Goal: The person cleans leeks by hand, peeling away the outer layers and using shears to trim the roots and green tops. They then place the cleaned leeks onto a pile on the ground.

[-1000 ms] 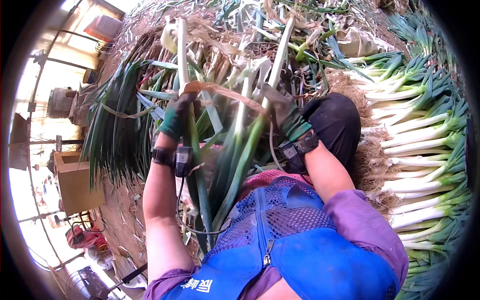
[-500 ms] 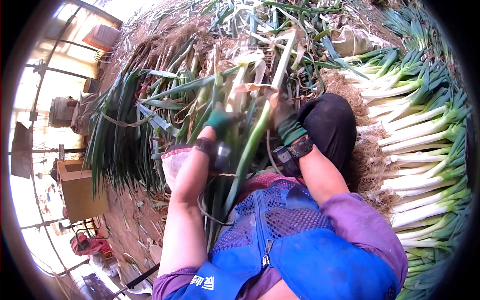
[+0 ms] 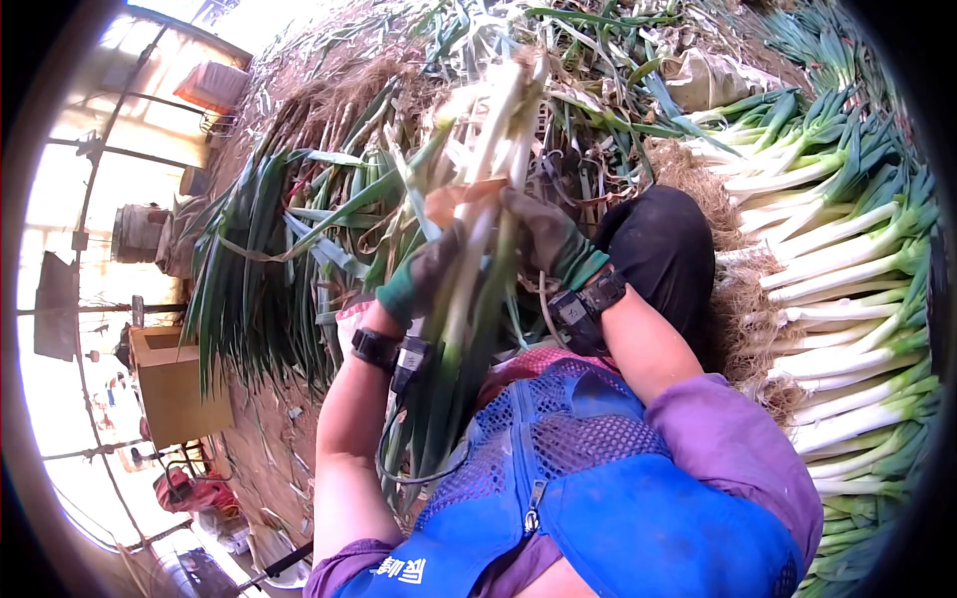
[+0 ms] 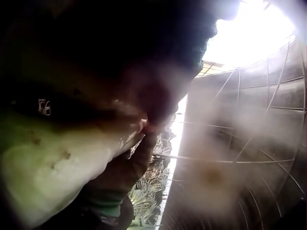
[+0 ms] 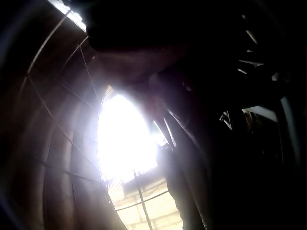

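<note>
Both hands wear dark gloves with green cuffs. My left hand [image 3: 434,269] grips a leek [image 3: 454,329], its white stem slanting up and its green leaves trailing toward the lap. Alongside, my right hand [image 3: 546,239] holds another leek [image 3: 523,135] by its pale stem, fingers curled at it. A dry brown leaf [image 3: 464,202] crosses both stems between the hands. In the left wrist view a pale green stem [image 4: 53,172] fills the lower left, with dark gloved fingers [image 4: 136,163] beyond it. Shadow hides most of the hand in the right wrist view.
Rows of cleaned leeks [image 3: 847,289] with roots lie along the right. Uncleaned leeks [image 3: 259,259] are heaped at left, with loose leaves [image 3: 598,100] ahead. A bent knee [image 3: 663,269] is beside the right hand. A cardboard box [image 3: 179,389] stands at left.
The left hand first held its leek apart at left, then swung right into the bunch. The two stems now lean close together, and the right hand has moved slightly left.
</note>
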Tool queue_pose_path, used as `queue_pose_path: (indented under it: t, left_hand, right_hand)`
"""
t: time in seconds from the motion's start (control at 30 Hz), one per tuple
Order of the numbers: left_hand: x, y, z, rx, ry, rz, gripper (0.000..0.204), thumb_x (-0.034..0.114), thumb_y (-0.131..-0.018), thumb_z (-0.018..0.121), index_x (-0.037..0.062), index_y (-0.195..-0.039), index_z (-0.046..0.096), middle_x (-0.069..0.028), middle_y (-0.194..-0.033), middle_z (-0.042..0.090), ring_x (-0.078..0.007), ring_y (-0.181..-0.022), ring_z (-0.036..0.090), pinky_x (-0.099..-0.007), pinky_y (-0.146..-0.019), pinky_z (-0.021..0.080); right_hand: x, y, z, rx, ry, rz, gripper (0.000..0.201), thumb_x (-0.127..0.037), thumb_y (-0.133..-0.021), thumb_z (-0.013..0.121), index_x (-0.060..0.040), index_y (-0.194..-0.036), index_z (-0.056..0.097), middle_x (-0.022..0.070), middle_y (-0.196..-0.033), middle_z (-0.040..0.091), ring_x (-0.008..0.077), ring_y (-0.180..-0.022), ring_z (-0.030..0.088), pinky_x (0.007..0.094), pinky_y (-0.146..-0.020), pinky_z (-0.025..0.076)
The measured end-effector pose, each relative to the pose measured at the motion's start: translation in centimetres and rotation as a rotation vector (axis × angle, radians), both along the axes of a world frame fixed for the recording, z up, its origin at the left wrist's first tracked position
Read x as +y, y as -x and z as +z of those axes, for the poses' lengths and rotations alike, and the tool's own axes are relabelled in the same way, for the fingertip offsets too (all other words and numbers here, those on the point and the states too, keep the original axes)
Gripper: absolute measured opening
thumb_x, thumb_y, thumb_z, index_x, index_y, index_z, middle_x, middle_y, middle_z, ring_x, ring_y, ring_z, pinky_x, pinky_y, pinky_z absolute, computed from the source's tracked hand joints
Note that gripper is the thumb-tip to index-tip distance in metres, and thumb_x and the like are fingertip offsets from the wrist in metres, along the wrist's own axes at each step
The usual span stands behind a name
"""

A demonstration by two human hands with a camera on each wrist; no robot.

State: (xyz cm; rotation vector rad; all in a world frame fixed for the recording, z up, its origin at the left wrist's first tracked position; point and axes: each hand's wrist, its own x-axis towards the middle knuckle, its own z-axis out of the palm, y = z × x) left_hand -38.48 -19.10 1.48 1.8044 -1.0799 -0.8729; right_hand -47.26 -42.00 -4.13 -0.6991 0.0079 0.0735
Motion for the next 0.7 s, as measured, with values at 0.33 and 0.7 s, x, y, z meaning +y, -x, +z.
queue_pose_path:
  t: [0.33, 0.7]
  left_hand:
    - [-6.3, -0.9, 1.0, 0.08, 0.267, 0.676, 0.024, 0.014, -0.097, 0.064, 0.0006, -0.116, 0.07, -0.0011, -0.095, 0.072, -0.0066, -0.079, 0.065, -0.0219, -0.066, 0.053]
    - [-8.2, -2.0, 14.7, 0.197, 0.593, 0.435, 0.038, 0.008, -0.097, 0.063, -0.0014, -0.133, 0.058, -0.0121, -0.119, 0.069, -0.0182, -0.101, 0.068, -0.0325, -0.092, 0.056]
  right_hand:
    - [1.1, -0.1, -1.0, -0.015, -0.189, 0.013, 0.043, -0.041, -0.102, 0.052, -0.0048, -0.124, 0.06, 0.0078, -0.105, 0.066, 0.0184, -0.092, 0.065, 0.0309, -0.088, 0.053]
    - [1.9, -1.9, -4.6, 0.071, -0.217, -0.083, 0.05, -0.036, -0.102, 0.057, 0.0004, -0.136, 0.055, 0.0083, -0.126, 0.063, 0.0174, -0.115, 0.059, 0.0313, -0.104, 0.044]
